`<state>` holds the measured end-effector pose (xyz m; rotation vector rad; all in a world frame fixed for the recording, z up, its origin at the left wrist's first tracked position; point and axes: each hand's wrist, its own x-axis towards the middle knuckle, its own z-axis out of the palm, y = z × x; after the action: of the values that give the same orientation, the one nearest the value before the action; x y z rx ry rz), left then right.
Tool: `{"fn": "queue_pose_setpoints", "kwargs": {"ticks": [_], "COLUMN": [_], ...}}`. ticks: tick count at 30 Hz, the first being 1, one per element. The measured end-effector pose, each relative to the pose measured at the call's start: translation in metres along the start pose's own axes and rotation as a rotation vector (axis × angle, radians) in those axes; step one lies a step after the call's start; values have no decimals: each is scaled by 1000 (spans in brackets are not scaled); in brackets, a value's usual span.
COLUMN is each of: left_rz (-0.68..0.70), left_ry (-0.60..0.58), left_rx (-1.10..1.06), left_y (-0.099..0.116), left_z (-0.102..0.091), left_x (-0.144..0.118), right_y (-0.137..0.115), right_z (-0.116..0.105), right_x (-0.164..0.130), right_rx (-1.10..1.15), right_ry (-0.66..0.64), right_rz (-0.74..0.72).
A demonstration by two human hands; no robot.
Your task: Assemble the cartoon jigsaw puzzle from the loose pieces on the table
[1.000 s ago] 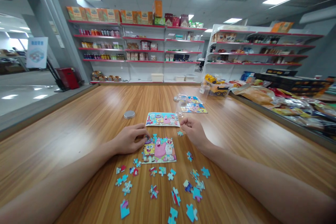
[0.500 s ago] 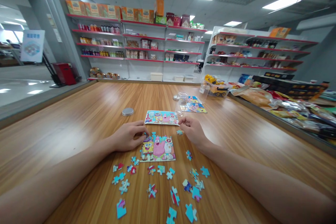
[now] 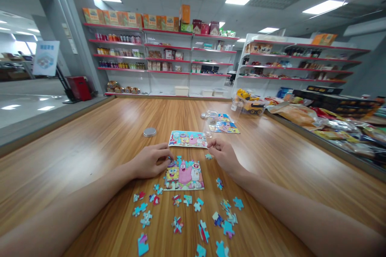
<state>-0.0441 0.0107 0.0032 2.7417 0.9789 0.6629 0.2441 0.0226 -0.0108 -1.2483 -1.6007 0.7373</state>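
Observation:
A partly assembled cartoon jigsaw puzzle lies on the wooden table in front of me. My left hand rests at the puzzle's upper left corner, fingertips pressing on a piece there. My right hand sits at the upper right, fingers pinched together near a loose blue piece; whether it holds anything is unclear. Several loose puzzle pieces are scattered on the table nearer to me. A picture card with the same cartoon lies just beyond the puzzle.
A round metal lid sits to the far left of the card. A clear jar and more cartoon cards lie farther back. A toy truck in a tub, packaged goods at right, store shelves behind.
Both hands stay almost still at the puzzle's top corners. The view shifts slightly with my head.

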Motion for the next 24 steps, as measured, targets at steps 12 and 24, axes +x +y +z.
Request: {"fn": "queue_pose_setpoints", "kwargs": {"ticks": [12,24], "left_rz": [16,19], "left_ry": [10,25], "left_rx": [-29,-3], "left_y": [0,-3], "left_z": [0,2], "left_x": [2,2], "right_y": [0,-3], "right_z": [0,1], "right_x": [1,-1], "right_rx": [29,-38], "right_ry": [-43,-83], "right_rz": [-9,-34]}}
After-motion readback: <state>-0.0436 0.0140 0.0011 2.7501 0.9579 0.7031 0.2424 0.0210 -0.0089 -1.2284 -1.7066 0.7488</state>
